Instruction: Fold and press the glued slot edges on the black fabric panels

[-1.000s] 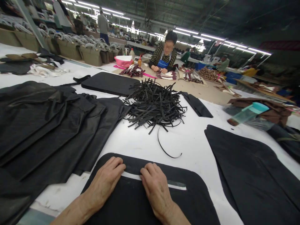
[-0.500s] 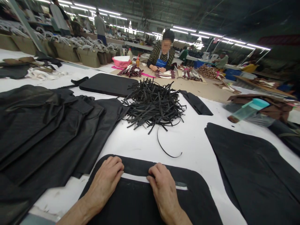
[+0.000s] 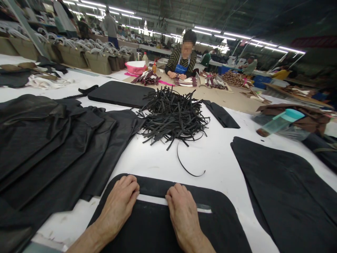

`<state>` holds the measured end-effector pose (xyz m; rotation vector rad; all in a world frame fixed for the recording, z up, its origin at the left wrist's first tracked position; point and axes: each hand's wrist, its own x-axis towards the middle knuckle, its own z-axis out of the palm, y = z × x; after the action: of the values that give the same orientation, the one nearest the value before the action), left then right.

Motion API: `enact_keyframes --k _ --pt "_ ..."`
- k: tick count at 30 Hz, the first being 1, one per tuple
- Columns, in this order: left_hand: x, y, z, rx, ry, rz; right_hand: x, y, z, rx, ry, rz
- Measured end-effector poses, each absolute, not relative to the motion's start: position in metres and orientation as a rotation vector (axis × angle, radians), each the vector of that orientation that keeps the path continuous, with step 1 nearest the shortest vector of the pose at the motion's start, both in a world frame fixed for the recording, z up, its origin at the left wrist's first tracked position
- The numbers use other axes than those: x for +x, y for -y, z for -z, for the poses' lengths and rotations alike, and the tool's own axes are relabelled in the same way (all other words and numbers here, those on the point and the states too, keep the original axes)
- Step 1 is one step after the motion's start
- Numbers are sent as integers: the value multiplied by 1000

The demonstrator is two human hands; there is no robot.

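Note:
A black panel (image 3: 147, 228) with rounded corners lies on the white table in front of me. A long narrow slot runs across its upper part, with white showing through. My left hand (image 3: 118, 203) grips the slot's edge at the left, fingers curled and thumb close to them. At the slot's middle, my right hand (image 3: 183, 212) has its fingers bent over the same edge, thumb tucked against them. Both fingertips are partly hidden. Beyond the panel lies one loose thin black strip (image 3: 185, 168), and behind it a heap of black strips (image 3: 175, 116).
Overlapping black sheets (image 3: 52, 140) lie at the left, and more black panels (image 3: 284, 182) at the right. A thick black board (image 3: 119, 93) sits behind the sheets. Near a turquoise-lidded bottle (image 3: 280, 123) is brown material. Across the table, a person (image 3: 181, 59) handles maroon-and-white pieces.
Both hands stay at the slot in nearly the same grip; the right fingers shift very slightly. The view tilts a little, and the panel stays in place.

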<state>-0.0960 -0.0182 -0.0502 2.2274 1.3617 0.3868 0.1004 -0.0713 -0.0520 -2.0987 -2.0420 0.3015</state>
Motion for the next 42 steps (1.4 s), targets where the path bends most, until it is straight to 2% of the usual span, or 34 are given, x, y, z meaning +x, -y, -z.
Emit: enact_keyframes --k 20,32,42 --pt "-85 23 51 2274 -1593 -391 95 65 48 -2173 2127 -84" --pt "-77 49 86 3042 -1233 -445 97 65 50 -2177 2083 -98" --pt "-75 63 71 3311 -1165 -163 96 63 51 -2211 2061 -96"
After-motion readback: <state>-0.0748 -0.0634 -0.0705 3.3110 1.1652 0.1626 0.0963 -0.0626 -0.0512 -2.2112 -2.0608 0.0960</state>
